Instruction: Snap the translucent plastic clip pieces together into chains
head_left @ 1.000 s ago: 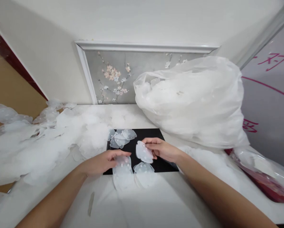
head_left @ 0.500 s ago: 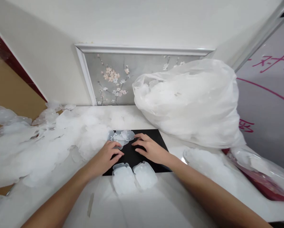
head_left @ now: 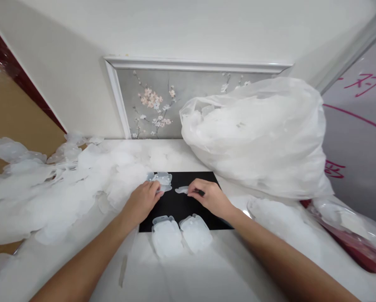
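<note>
Between the thumb and fingers of my right hand [head_left: 209,197] is a translucent plastic piece [head_left: 181,190], held over a black mat [head_left: 181,209]. My left hand [head_left: 144,200] is closed, its fingertips at the near edge of a small heap of similar translucent pieces [head_left: 163,179]. Whether those fingertips pinch one of the pieces is hidden. Two neat stacks of frosted, rounded-square pieces, a left stack [head_left: 167,238] and a right stack [head_left: 197,234], lie side by side across the mat's front edge.
A large spread of loose frosted pieces [head_left: 65,193] covers the table's left side. At the back right stands a bulging white plastic bag [head_left: 257,138], with more pieces [head_left: 278,218] in front of it. A framed blossom panel [head_left: 156,105] is behind the table.
My right hand has gone from spread fingers to a pinch on a translucent piece, drawn right, away from the heap. My left hand's fingers have closed beside the heap. The view has shifted slightly.
</note>
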Action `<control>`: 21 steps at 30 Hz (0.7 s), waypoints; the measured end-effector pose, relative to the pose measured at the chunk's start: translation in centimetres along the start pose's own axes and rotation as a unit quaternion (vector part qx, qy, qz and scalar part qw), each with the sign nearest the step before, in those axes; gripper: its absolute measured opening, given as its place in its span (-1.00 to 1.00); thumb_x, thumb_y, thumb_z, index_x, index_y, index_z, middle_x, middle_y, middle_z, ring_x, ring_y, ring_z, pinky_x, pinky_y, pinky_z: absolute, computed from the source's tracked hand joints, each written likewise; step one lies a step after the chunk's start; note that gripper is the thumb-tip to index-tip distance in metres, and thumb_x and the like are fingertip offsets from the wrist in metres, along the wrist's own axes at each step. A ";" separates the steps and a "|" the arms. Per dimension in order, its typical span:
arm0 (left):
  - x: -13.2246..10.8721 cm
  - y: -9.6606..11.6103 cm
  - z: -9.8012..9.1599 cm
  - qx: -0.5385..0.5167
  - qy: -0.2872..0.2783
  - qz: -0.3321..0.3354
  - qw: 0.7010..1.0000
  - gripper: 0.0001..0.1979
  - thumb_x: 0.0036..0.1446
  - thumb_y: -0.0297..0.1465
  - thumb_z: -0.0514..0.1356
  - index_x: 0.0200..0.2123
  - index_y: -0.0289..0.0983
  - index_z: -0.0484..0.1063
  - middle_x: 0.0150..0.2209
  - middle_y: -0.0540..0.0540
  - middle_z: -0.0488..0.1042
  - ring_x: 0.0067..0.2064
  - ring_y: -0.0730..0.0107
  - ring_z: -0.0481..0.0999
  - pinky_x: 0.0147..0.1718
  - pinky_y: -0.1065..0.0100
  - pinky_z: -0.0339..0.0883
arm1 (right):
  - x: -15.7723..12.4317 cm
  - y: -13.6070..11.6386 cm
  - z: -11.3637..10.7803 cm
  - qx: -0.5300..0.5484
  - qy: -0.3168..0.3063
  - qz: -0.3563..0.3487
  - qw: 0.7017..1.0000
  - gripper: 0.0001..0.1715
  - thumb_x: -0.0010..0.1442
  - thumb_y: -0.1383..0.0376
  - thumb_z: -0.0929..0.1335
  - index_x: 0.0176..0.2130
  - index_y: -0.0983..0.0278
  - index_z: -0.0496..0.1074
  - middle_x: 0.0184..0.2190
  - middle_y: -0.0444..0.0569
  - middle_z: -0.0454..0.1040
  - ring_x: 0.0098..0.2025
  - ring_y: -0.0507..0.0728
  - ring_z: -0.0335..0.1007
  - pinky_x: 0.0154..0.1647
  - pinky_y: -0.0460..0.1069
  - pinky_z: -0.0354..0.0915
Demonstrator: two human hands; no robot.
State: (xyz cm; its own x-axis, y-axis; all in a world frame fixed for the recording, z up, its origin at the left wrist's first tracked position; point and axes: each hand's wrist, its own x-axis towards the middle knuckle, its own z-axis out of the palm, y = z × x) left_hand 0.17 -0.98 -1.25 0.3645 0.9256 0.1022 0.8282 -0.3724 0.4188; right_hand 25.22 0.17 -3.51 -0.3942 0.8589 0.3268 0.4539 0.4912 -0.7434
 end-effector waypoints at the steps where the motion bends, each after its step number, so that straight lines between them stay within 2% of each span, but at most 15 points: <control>1: 0.3 0.0 0.2 0.015 0.014 0.000 1.000 -0.78 0.31 -0.32 -0.01 -0.23 -0.20 0.42 -0.27 -0.14 0.42 -0.19 0.12 0.42 -0.18 0.15 0.30 | 0.0 0.0 0.1 0.020 0.022 0.021 0.999 -0.86 0.21 0.26 0.34 -0.41 0.18 0.43 -0.39 -0.07 0.49 -0.33 0.14 0.40 -0.25 0.06 0.29; 5: 1.2 -0.1 1.4 0.000 0.055 0.034 0.998 -0.74 0.29 -0.41 -0.02 -0.27 -0.21 0.48 0.01 -0.21 0.40 -0.04 0.05 0.39 -0.06 0.08 0.27 | 0.2 0.1 0.8 0.157 0.097 0.093 0.978 -0.88 0.17 0.20 0.34 -0.36 0.20 0.37 -0.38 -0.07 0.45 -0.35 0.11 0.37 -0.30 0.02 0.28; 8: 1.2 -0.5 2.1 -0.034 0.058 0.049 0.997 -0.74 0.27 -0.41 0.01 -0.19 -0.22 0.51 0.15 -0.22 0.38 0.05 -0.01 0.35 0.09 -0.02 0.15 | 0.4 0.2 0.9 0.250 0.084 0.149 0.953 -0.78 0.11 0.13 0.38 -0.29 0.22 0.43 -0.35 -0.06 0.49 -0.33 0.12 0.39 -0.25 0.04 0.30; 11: 1.2 -0.9 2.4 -0.024 0.051 0.055 0.997 -0.68 0.27 -0.43 0.02 0.00 -0.22 0.47 0.17 -0.22 0.41 0.06 -0.02 0.34 0.12 -0.04 0.12 | 0.3 0.3 0.7 0.316 0.065 0.194 0.926 -0.70 0.04 0.10 0.43 -0.26 0.23 0.49 -0.30 -0.05 0.54 -0.29 0.13 0.42 -0.17 0.06 0.31; 14: 1.4 -1.2 2.3 0.014 0.061 0.066 0.996 -0.63 0.28 -0.43 0.01 0.11 -0.24 0.41 0.16 -0.19 0.43 0.05 0.03 0.36 0.08 0.00 0.20 | 0.3 0.4 0.4 0.378 0.061 0.232 0.894 -0.66 -0.01 0.10 0.46 -0.26 0.25 0.53 -0.32 -0.05 0.55 -0.30 0.10 0.43 -0.19 0.03 0.31; 18: 1.6 -1.5 2.0 0.044 0.071 0.094 0.992 -0.67 0.30 -0.45 -0.03 -0.06 -0.26 0.51 0.03 -0.16 0.53 0.00 0.12 0.40 0.02 0.07 0.30 | 0.3 0.4 0.1 0.421 0.072 0.258 0.867 -0.67 -0.06 0.13 0.50 -0.28 0.26 0.56 -0.34 -0.06 0.57 -0.32 0.07 0.42 -0.22 -0.01 0.30; 21: 1.6 -1.8 2.3 0.068 0.086 0.100 0.989 -0.69 0.32 -0.40 -0.02 -0.11 -0.24 0.53 0.07 -0.17 0.49 0.00 0.12 0.41 0.02 0.05 0.30 | 0.4 0.4 0.1 0.428 0.075 0.260 0.862 -0.69 -0.06 0.15 0.50 -0.30 0.25 0.57 -0.36 -0.07 0.57 -0.34 0.07 0.43 -0.23 -0.01 0.30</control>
State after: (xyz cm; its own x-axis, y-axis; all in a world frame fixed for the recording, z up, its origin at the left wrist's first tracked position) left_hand 0.23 1.02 -3.90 0.4583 0.8265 0.3269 0.8012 -0.5434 0.2506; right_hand 25.19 0.66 -3.75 -0.1786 0.9715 -0.1560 -0.2431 -0.1972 -0.9497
